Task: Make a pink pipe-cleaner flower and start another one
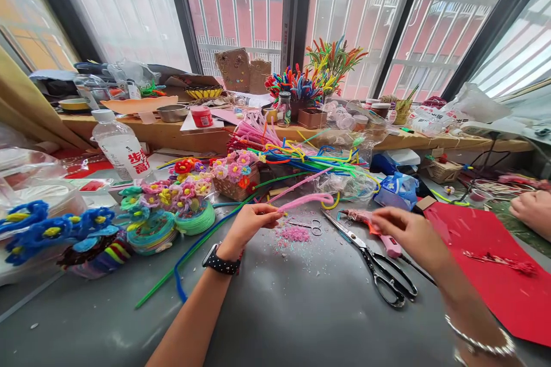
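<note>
Two bare hands reach in over a cluttered grey table (297,315), both forearms cut off by the near edge of the frame. Whatever part of the pink pipe cleaner (307,199) lies inside the left hand (258,221) is hidden by the fingers, and a second pink strip (301,184) just beyond may or may not belong to it. The right hand (398,228) covers part of a pink-handled tool (391,245); its thumb and fingers are drawn close, but whether they pinch anything cannot be told. At far right, another person's hand (532,212) is cropped by the frame, as are blue flowers (37,229) at left.

Room to move lies mostly on the near side, where grey tabletop spreads between the forearms. Large scissors (368,258) bound it at right, a red sheet (486,246) beyond them; green and blue stems (181,266) and flower pots (196,218) crowd the left. Small scissors (316,227) and pink clippings (295,234) lie on the table to the right of the left hand.

Clamped between left thumb and forefinger, the pipe cleaner extends right from the grip, bending back at its right end, apart from the right hand.
</note>
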A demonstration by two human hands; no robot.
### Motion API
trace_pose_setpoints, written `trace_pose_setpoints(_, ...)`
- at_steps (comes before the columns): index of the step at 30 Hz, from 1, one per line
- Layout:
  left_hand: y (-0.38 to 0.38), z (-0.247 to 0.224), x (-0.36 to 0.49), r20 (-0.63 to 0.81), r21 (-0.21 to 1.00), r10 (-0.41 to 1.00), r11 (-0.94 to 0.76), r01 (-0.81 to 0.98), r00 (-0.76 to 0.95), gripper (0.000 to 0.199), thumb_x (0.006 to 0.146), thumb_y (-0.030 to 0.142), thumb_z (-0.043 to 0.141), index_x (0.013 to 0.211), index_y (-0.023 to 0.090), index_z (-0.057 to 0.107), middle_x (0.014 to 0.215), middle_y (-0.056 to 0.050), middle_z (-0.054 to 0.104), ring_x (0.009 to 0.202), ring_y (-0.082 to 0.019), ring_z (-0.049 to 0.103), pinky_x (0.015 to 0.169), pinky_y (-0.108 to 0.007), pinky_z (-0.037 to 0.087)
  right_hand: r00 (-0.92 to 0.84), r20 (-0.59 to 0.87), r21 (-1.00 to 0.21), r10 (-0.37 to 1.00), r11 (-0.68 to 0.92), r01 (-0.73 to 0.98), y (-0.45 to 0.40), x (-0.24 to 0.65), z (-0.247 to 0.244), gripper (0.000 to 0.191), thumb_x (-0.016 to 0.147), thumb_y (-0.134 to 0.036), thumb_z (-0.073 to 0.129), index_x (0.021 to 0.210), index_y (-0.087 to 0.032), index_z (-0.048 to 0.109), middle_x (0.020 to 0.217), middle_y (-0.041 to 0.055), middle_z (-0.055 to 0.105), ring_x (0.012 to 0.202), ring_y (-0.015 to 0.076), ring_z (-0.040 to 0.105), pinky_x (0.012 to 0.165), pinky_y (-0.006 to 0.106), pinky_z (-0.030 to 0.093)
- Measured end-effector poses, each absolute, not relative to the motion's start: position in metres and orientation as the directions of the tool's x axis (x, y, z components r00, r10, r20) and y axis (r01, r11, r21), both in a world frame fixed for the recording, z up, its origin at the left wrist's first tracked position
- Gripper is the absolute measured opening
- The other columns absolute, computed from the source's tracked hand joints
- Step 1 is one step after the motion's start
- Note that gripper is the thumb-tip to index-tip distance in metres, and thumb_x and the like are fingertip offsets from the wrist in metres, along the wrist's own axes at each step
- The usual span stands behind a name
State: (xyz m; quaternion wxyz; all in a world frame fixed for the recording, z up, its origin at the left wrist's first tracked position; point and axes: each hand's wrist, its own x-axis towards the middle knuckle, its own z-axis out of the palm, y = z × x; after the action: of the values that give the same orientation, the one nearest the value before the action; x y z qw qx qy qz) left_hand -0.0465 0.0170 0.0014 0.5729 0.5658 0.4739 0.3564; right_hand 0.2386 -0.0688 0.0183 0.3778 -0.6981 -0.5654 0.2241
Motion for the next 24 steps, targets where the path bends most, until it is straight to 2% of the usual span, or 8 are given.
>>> trace_pose_setpoints(3,0.015,0.004,-0.046,-0.089,0.993,0.967,0.068,0.093,0.238,0.027,0.052,0.033,0.069,0.069,0.012,0.068,0.059,-0.002,0.062,0.056,-0.010,0.053,0.061,-0.023,0.045,0.152,-0.083,-0.495,0.985,-0.173,0.851,-0.096,0.258,0.002,0.022,0.058,-0.032,0.061,0.074,-0.017,0.064,0.077,0.0074,0.067,0.072,0.0240,0.060,0.065,0.032,0.046)
trace_pose_setpoints(5,0.014,0.004,-0.046,-0.068,0.995,0.971,0.049,0.091,0.229,0.027,0.052,0.033,0.068,0.068,0.012,0.067,0.059,-0.002,0.062,0.056,-0.010,0.053,0.061,-0.023,0.044,0.149,-0.140,-0.413,0.979,-0.194,0.890,-0.108,0.265,-0.011,0.026,0.060,-0.030,0.058,0.083,-0.018,0.062,0.087,0.0078,0.065,0.079,0.0238,0.059,0.068,0.030,0.045)
trace_pose_setpoints(9,0.016,0.001,-0.047,-0.038,0.995,0.966,0.014,0.097,0.254,0.028,0.052,0.034,0.068,0.068,0.012,0.067,0.060,-0.002,0.061,0.058,-0.011,0.052,0.061,-0.024,0.042,0.054,-0.178,-0.335,0.982,-0.113,0.935,-0.117,0.262,-0.025,0.027,0.060,-0.025,0.054,0.086,-0.018,0.057,0.086,0.0076,0.061,0.074,0.0215,0.057,0.064,0.029,0.042)
trace_pose_setpoints(12,0.018,-0.001,-0.047,-0.026,0.994,0.962,-0.005,0.111,0.273,0.027,0.052,0.034,0.068,0.066,0.012,0.066,0.060,-0.001,0.060,0.058,-0.011,0.051,0.060,-0.024,0.041,0.015,-0.179,-0.360,0.984,-0.080,0.930,-0.112,0.254,-0.027,0.021,0.061,-0.023,0.051,0.081,-0.019,0.053,0.075,0.0042,0.059,0.065,0.0179,0.053,0.056,0.025,0.038)
trace_pose_setpoints(15,0.019,-0.002,-0.047,-0.009,0.991,0.962,-0.028,0.131,0.272,0.025,0.052,0.034,0.068,0.064,0.012,0.065,0.060,-0.001,0.059,0.057,-0.010,0.049,0.059,-0.023,0.039,0.036,-0.223,-0.362,0.974,-0.117,0.925,-0.103,0.247,-0.027,0.013,0.058,-0.018,0.050,0.070,-0.018,0.048,0.062,0.0005,0.054,0.055,0.0132,0.046,0.048,0.022,0.031)
trace_pose_setpoints(20,0.017,0.000,-0.046,0.016,0.984,0.965,-0.061,0.166,0.263,0.025,0.053,0.036,0.068,0.060,0.012,0.062,0.058,0.001,0.055,0.057,-0.009,0.046,0.056,-0.021,0.035,0.034,-0.242,-0.340,0.970,-0.118,0.933,-0.090,0.243,-0.026,0.012,0.053,-0.016,0.050,0.055,-0.018,0.038,0.054,-0.0021,0.048,0.051,0.0111,0.040,0.045,0.022,0.024)
trace_pose_setpoints(22,0.016,0.001,-0.046,0.027,0.983,0.966,-0.072,0.170,0.258,0.026,0.054,0.036,0.067,0.061,0.012,0.061,0.059,0.001,0.055,0.057,-0.009,0.045,0.057,-0.021,0.035,0.008,-0.302,-0.454,0.953,-0.151,0.878,-0.090,0.244,-0.022,0.014,0.057,-0.017,0.050,0.054,-0.019,0.037,0.053,-0.0021,0.049,0.051,0.0115,0.043,0.046,0.022,0.027)
trace_pose_setpoints(24,0.016,0.001,-0.045,0.036,0.982,0.968,-0.081,0.171,0.249,0.026,0.054,0.037,0.066,0.061,0.012,0.061,0.059,0.001,0.056,0.057,-0.009,0.046,0.056,-0.021,0.034,-0.060,-0.388,-0.652,0.920,-0.228,0.723,-0.093,0.247,-0.017,0.012,0.066,-0.024,0.049,0.058,-0.018,0.042,0.058,0.0007,0.056,0.055,0.0130,0.051,0.050,0.023,0.035)
